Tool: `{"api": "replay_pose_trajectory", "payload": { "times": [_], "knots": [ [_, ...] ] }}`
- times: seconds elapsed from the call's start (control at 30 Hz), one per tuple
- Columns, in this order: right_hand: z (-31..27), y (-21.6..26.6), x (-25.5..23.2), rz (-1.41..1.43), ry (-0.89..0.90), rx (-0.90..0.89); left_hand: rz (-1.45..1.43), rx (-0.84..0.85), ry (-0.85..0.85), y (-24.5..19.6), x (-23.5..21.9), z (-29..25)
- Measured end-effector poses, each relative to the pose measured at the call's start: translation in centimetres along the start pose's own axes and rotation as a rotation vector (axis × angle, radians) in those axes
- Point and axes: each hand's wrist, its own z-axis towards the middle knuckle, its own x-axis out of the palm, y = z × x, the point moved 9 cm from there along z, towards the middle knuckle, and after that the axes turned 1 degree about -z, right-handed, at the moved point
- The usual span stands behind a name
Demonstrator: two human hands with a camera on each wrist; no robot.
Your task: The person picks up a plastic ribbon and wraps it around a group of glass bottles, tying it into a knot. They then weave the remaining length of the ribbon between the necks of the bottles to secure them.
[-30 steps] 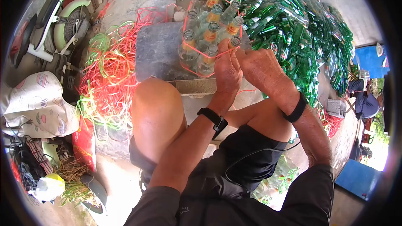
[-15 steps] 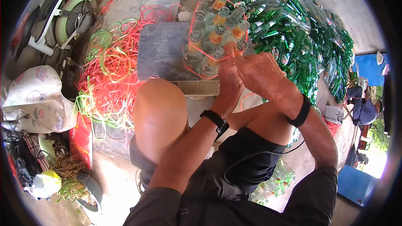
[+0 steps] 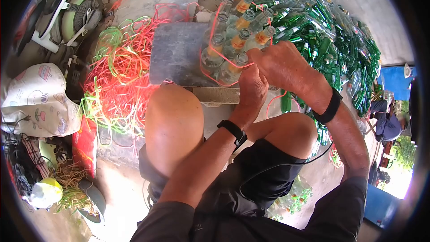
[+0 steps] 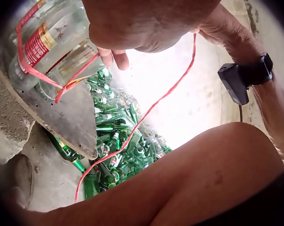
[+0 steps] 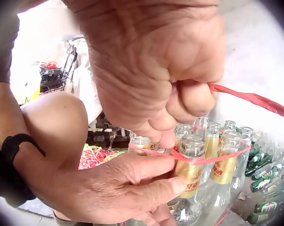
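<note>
Concrete floor spreads behind, with a heap of green glass bottles (image 3: 331,49) — too many to count — at the upper right of the head view and one tangle of red and green plastic strips (image 3: 130,67) left of centre. One dark grey slab (image 3: 174,54) bears a cluster of clear glass bottles (image 3: 217,58); nine necks show, upright, at upper centre. One red plastic strip (image 5: 255,100) loops round them. Several necks carry gold labels (image 5: 223,170); the character 酒 reads on at least one, while a red-and-gold body label (image 4: 37,47) is too small to read. The right hand (image 3: 286,65) has its fingers curled tightly round the strip. The left hand (image 3: 253,87) holds its fingers nearly straight and narrow, thumb on a gold label — index finger touching the loop. Two black wrist straps (image 3: 329,105) show, one per arm.
</note>
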Motion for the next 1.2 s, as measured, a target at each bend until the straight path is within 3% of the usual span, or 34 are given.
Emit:
{"api": "replay_pose_trajectory", "payload": {
  "times": [0.03,0.1,0.2,0.27,0.37,0.43,0.6,0.83,1.03,1.1,1.2],
  "knots": [
    [0.3,-0.3,0.0,0.000,0.001,-0.001,0.427,0.116,0.052,-0.4,-0.7,0.0],
    [0.8,-0.6,0.3,0.025,0.074,-0.024,0.855,0.228,0.104,-0.3,-0.4,-0.3],
    [1.7,-1.2,-1.1,0.062,0.027,0.049,0.806,0.263,-0.017,-1.2,-0.5,0.0],
    [1.9,-1.9,0.0,0.078,0.030,0.021,0.852,0.473,0.020,-3.6,1.1,-0.7],
    [2.4,-3.7,1.1,0.170,0.002,-0.042,0.795,0.371,0.045,-3.9,1.5,-0.6],
    [2.4,-4.5,1.3,0.252,-0.026,-0.073,0.799,0.391,0.042,-4.2,1.7,-0.4],
    [2.9,-7.5,2.2,0.599,0.096,0.146,0.790,0.353,0.064,-4.4,1.8,-0.6],
    [1.9,-9.2,3.8,0.695,0.135,0.227,0.786,0.382,0.092,-4.8,2.2,-0.5],
    [-0.7,-9.6,3.7,0.680,0.027,0.408,0.764,0.344,0.106,-4.6,2.2,-0.5],
    [-1.9,-9.7,4.2,0.855,-0.110,0.464,0.761,0.342,0.113,-4.4,2.1,-0.4],
    [-3.5,-9.6,4.7,0.864,-0.142,0.578,0.750,0.359,0.094,-4.5,2.2,-0.6]
  ]
}}
